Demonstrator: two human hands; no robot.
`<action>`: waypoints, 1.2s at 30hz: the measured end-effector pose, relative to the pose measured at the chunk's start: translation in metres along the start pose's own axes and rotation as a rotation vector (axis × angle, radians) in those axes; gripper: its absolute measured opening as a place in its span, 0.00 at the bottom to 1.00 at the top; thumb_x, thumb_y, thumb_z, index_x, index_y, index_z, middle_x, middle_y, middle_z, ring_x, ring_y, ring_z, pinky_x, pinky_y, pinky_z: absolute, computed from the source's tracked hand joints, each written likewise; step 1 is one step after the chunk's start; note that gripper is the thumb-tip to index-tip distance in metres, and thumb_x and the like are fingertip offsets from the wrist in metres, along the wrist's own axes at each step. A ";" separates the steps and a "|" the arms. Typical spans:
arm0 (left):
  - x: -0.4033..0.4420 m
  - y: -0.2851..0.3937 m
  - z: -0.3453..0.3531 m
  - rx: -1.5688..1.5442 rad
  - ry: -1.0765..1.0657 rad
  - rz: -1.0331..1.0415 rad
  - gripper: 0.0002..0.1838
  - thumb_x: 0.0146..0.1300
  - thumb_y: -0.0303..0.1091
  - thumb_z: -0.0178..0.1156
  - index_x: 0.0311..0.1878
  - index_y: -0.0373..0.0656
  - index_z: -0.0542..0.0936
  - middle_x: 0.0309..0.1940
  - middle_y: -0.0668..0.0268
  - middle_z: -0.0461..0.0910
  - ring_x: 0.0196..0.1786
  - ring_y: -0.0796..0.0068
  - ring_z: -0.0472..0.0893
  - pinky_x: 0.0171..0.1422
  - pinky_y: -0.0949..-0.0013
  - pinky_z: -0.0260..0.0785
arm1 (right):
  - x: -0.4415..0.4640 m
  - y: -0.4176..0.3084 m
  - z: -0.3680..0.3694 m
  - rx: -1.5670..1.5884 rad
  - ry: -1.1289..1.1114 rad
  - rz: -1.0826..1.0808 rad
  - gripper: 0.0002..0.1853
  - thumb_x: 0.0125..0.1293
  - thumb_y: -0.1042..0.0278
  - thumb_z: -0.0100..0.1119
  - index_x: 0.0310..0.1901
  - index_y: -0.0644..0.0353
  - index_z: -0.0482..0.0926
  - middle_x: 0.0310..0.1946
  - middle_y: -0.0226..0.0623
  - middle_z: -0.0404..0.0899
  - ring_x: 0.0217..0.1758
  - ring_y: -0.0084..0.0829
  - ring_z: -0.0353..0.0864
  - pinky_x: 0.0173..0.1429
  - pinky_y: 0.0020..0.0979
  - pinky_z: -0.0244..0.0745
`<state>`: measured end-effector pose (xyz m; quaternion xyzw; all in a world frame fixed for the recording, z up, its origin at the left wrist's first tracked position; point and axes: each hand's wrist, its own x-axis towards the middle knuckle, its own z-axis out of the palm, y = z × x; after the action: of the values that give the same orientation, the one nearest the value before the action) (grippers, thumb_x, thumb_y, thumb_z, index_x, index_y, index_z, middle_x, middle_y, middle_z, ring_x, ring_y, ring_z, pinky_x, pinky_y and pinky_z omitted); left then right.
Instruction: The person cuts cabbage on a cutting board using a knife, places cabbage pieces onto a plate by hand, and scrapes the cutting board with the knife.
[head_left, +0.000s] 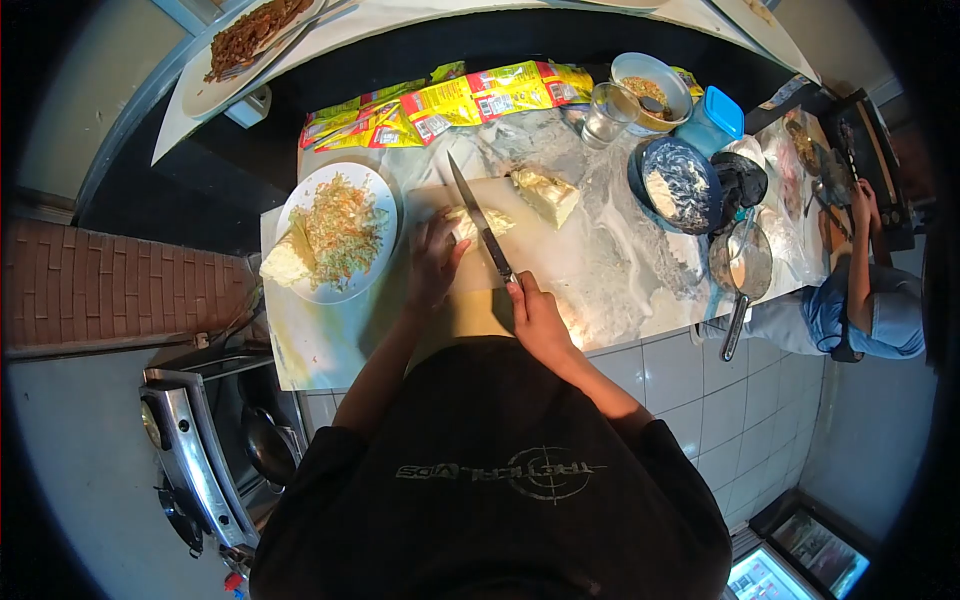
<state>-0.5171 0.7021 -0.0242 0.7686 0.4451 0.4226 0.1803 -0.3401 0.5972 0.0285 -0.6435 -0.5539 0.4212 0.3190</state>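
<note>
the right hand has its grip closed around the handle of a knife, close to where the blade begins — a hold that probably gives firm control of the edge. the blade points away from the body and crosses above a pale cabbage piece; whether it has bitten in, i cannot tell. that piece lies on a thin cutting board in front of the person, likely so the desk underneath is spared.

the left hand has its grip closed on the left end of the piece, thumb on the near side and fingers on the far side, presumably to keep it from sliding, and beside the blade rather than beneath it.

a second cabbage wedge sits toward the board's far right, out of the blade's way but within reach. to the left, a white plate carries shredded vegetables, with a cabbage chunk at its rim — near the left hand, which seems handy. yellow packets line the far edge, and a dark blue bowl stands well off to the right, leaving the knife room.
</note>
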 end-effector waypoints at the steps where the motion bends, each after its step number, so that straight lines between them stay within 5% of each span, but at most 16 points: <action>1: 0.000 0.003 -0.001 -0.017 -0.010 -0.013 0.21 0.59 0.29 0.67 0.56 0.39 0.75 0.58 0.50 0.75 0.60 0.48 0.74 0.66 0.54 0.67 | 0.000 0.002 0.002 -0.018 -0.009 0.006 0.13 0.78 0.61 0.43 0.45 0.65 0.66 0.22 0.64 0.75 0.31 0.66 0.76 0.33 0.57 0.65; 9: -0.001 -0.004 0.009 0.008 0.055 0.049 0.19 0.59 0.28 0.67 0.53 0.39 0.75 0.57 0.52 0.75 0.61 0.49 0.74 0.66 0.55 0.68 | 0.002 0.003 0.005 -0.064 -0.006 0.005 0.11 0.77 0.64 0.44 0.46 0.66 0.62 0.22 0.66 0.75 0.31 0.68 0.76 0.32 0.58 0.66; 11: -0.002 -0.005 0.009 0.019 0.045 0.033 0.18 0.60 0.28 0.67 0.53 0.39 0.75 0.57 0.52 0.74 0.61 0.50 0.74 0.66 0.55 0.68 | 0.002 0.012 0.009 -0.049 0.028 -0.055 0.12 0.79 0.61 0.42 0.45 0.64 0.62 0.18 0.60 0.72 0.25 0.64 0.73 0.29 0.54 0.61; 36: -0.006 -0.009 0.007 -0.046 0.033 0.039 0.18 0.60 0.25 0.66 0.54 0.36 0.76 0.59 0.53 0.73 0.63 0.51 0.74 0.65 0.56 0.69 | 0.003 0.007 0.010 -0.076 -0.054 -0.007 0.11 0.78 0.63 0.42 0.47 0.64 0.59 0.21 0.64 0.73 0.29 0.68 0.74 0.31 0.57 0.64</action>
<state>-0.5177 0.7027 -0.0365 0.7658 0.4231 0.4488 0.1822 -0.3459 0.5985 0.0179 -0.6416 -0.5803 0.4159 0.2806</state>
